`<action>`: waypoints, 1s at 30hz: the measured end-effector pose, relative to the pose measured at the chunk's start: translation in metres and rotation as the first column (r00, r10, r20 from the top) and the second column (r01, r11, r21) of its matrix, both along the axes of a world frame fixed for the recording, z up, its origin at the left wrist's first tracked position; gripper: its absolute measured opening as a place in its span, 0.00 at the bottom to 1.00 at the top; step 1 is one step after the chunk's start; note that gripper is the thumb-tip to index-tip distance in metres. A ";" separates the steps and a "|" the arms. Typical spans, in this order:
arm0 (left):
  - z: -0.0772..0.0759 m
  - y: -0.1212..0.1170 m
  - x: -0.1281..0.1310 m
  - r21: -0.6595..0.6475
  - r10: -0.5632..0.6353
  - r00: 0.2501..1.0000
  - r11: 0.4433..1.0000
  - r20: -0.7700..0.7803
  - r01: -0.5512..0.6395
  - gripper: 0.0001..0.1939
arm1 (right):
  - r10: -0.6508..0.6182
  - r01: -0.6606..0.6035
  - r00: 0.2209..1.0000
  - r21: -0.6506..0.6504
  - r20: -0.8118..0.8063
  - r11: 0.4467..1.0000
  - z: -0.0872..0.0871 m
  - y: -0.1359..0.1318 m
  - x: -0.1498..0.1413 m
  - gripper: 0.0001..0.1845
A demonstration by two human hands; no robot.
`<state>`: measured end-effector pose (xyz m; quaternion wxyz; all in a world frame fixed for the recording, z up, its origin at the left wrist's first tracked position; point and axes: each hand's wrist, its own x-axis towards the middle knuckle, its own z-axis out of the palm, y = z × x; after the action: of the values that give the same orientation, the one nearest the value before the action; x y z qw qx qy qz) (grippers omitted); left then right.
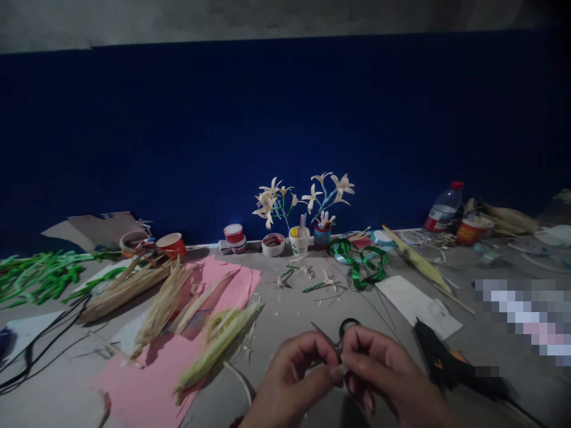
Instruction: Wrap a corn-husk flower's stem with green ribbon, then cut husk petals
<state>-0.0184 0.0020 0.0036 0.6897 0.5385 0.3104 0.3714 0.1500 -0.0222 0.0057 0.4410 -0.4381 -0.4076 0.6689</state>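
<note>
My left hand (300, 375) and my right hand (387, 370) meet at the lower middle, thumbs and fingers pinched together. Between the fingertips is a small pale scrap (343, 369), mostly covered, and its kind is unclear. Just beyond the fingers a pair of scissors (349, 326) shows a dark ring handle and a thin blade. Whether the scissors lie on the table or touch my right hand, I cannot tell. Farther back, small pale flowers with green stems (327, 282) lie on the grey table (285, 315). Left of my hands rests a green-yellow corn husk (218, 351).
Pink paper (143, 380) and dried husks (163, 303) spread leftward. A black glue gun (450, 359) lies right, near green ribbon (363, 261). Along the blue wall stand a paper cup (299, 241) beneath husk flowers (270, 202), paint jars (234, 238) and a bottle (444, 208).
</note>
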 end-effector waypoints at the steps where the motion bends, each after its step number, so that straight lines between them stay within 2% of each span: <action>1: -0.001 0.000 0.000 -0.034 -0.014 0.999 0.999 0.029 0.015 0.12 | 0.000 0.000 1.000 -0.010 0.010 1.000 0.000 0.000 0.000 0.22; 5: -0.005 0.000 -0.001 -0.110 -0.024 0.992 0.993 0.124 0.038 0.10 | -0.029 0.028 1.000 -0.089 -0.007 0.996 -0.003 -0.001 -0.003 0.22; 8: -0.011 0.000 -0.003 -0.146 -0.013 0.977 0.988 0.211 0.045 0.10 | -0.080 0.062 0.988 -0.130 -0.133 0.990 -0.004 -0.003 -0.005 0.22; 10: -0.015 0.000 -0.006 -0.148 0.016 0.962 0.989 0.272 0.025 0.09 | -0.126 0.107 0.968 -0.098 -0.216 0.989 -0.003 -0.004 -0.005 0.22; 13: -0.018 0.000 -0.009 -0.092 0.070 0.966 0.995 0.249 -0.049 0.11 | -0.126 0.129 0.980 0.010 -0.154 0.992 -0.001 -0.006 -0.005 0.22; 17: -0.010 -0.003 -0.009 -0.043 0.056 0.989 0.998 0.140 -0.050 0.14 | -0.010 0.010 1.000 0.090 -0.003 0.996 -0.002 -0.008 -0.008 0.25; 20: -0.006 -0.005 -0.008 0.001 0.048 0.994 0.999 0.094 -0.048 0.15 | 0.000 -0.001 1.000 0.051 0.007 0.999 -0.003 -0.008 -0.012 0.22; 25: -0.011 -0.005 -0.006 0.040 0.035 0.994 0.998 0.108 -0.039 0.14 | -0.043 0.043 0.999 0.007 0.009 0.999 -0.003 -0.006 -0.015 0.23; 30: -0.015 -0.003 -0.002 -0.054 0.009 0.967 0.999 0.253 0.005 0.10 | -0.087 0.086 0.991 -0.016 -0.102 0.996 -0.004 -0.009 -0.018 0.19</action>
<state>-0.0200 -0.0011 -0.0115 0.7376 0.4675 0.2304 0.4293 0.1323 -0.0313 0.0021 0.4874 -0.4230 -0.3610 0.6732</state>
